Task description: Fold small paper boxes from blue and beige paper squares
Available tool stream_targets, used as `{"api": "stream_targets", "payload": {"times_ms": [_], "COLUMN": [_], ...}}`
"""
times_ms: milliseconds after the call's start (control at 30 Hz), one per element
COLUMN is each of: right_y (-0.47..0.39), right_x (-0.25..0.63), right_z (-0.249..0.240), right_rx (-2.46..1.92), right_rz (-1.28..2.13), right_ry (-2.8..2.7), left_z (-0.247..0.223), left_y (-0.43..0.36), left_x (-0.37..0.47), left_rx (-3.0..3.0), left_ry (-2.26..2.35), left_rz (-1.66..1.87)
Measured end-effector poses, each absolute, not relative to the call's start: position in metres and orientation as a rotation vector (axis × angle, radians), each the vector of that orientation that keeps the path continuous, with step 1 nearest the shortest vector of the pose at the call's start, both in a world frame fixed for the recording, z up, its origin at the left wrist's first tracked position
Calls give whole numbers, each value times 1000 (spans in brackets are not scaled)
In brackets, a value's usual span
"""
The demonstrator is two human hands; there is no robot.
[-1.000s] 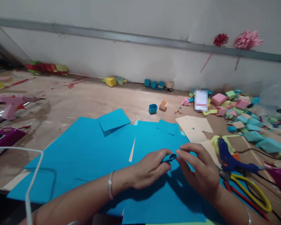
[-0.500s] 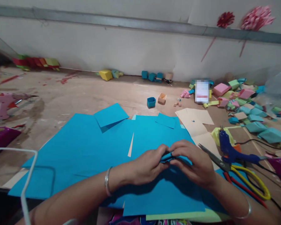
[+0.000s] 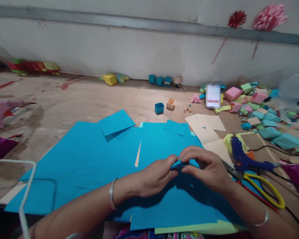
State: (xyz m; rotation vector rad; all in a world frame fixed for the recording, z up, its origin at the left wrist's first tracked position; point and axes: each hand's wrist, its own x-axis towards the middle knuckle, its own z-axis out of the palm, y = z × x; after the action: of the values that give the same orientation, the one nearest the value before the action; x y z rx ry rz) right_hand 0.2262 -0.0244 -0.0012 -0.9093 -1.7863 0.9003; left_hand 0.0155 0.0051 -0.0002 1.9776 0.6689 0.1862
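Note:
My left hand (image 3: pixel 157 175) pinches one end of a small folded piece of blue paper (image 3: pixel 178 164) between thumb and fingers. At its other end, my right hand (image 3: pixel 206 166) grips the same piece, with the thumb below and the fingers curled over it. Part of the piece is hidden by my fingers. Both hands are above large blue paper sheets (image 3: pixel 89 162) spread on the table. Smaller blue pieces (image 3: pixel 117 122) lie on the far edge of the sheets.
Scissors (image 3: pixel 264 189) and a blue glue gun (image 3: pixel 241 157) lie to the right. Many small paper boxes (image 3: pixel 269 122) are heaped at the far right. Two tiny open boxes (image 3: pixel 159 108) stand beyond the sheets. A pink glue gun (image 3: pixel 0 111) is at the left.
The view has shifted slightly. My right hand has turned a little around the folded blue paper; both hands still hold it.

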Motion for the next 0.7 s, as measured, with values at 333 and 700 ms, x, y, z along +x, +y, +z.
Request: {"api": "stream_targets", "payload": {"times_ms": [333,700], "right_y": [-28,-33], "right_x": [225,222], "right_z": [11,16], "right_rx": [-953,-997], "right_rz": [628,437], "right_ry": [-1946,-1906], "left_z": [2,2], "left_y": [6,2], "left_x": [15,17], "left_rx": [2016,1848], "left_ry": [657,555], "left_rz": [244,353]}}
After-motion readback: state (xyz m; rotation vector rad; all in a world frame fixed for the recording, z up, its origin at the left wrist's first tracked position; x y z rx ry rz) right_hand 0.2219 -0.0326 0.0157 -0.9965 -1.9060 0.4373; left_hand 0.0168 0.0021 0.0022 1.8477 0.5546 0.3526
